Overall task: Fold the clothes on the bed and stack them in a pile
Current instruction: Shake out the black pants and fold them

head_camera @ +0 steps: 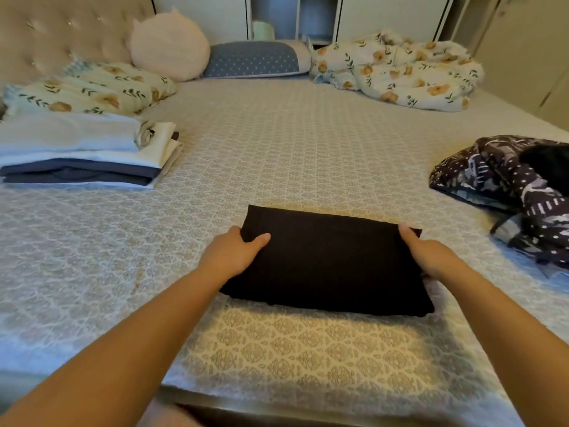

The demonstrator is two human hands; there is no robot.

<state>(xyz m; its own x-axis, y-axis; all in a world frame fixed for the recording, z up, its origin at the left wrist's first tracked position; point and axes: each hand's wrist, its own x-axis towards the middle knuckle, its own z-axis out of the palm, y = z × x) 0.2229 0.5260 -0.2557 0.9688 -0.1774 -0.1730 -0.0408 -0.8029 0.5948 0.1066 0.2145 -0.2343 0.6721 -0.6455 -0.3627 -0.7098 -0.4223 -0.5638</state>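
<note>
A folded black garment [329, 263] lies as a neat rectangle on the patterned bedspread [277, 149], near the front edge. My left hand [235, 252] grips its left side with the thumb on top. My right hand [429, 254] holds its right side the same way. A pile of folded clothes [80, 155], white and pale pieces over dark blue ones, sits at the left of the bed. An unfolded dark purple patterned garment [508, 186] lies crumpled at the right edge, with something black [548, 167] on top of it.
A floral pillow [92, 90] lies behind the pile. A round cream cushion [171, 46] and a blue dotted pillow [255, 60] rest at the headboard. A crumpled floral blanket [400, 72] fills the far right corner. White cabinets stand behind the bed.
</note>
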